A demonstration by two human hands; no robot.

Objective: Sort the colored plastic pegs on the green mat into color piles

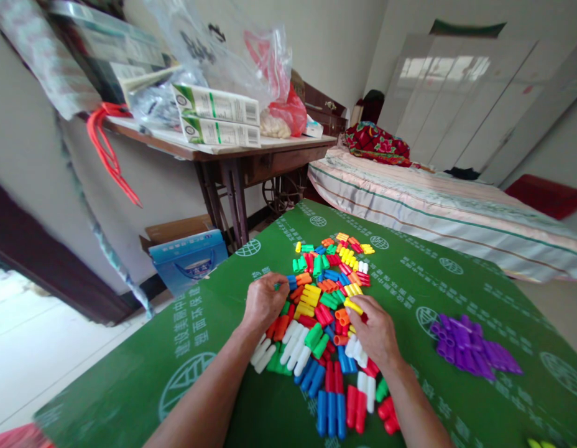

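Observation:
Many short plastic caps with rounded ends, like pen caps, lie in a colourful heap on the green board. My right hand (375,330) is closed with thumb and fingers on a yellow cap (354,306) at the heap's right side. At the left edge, my left hand (265,302) has its fingers pinched together beside a blue cap (291,282); what is between its fingertips is hidden. White caps (295,345) and green caps (316,336) lie between my forearms. Closer to me are blue caps (331,414) and red caps (356,407) in joined rows.
A separate pile of purple caps (470,345) lies right on the green board (214,386). Beyond it stand a bed (447,205) and a wooden table (270,149) bearing cartons (218,118) and plastic bags. A blue box (188,258) sits on the floor at left.

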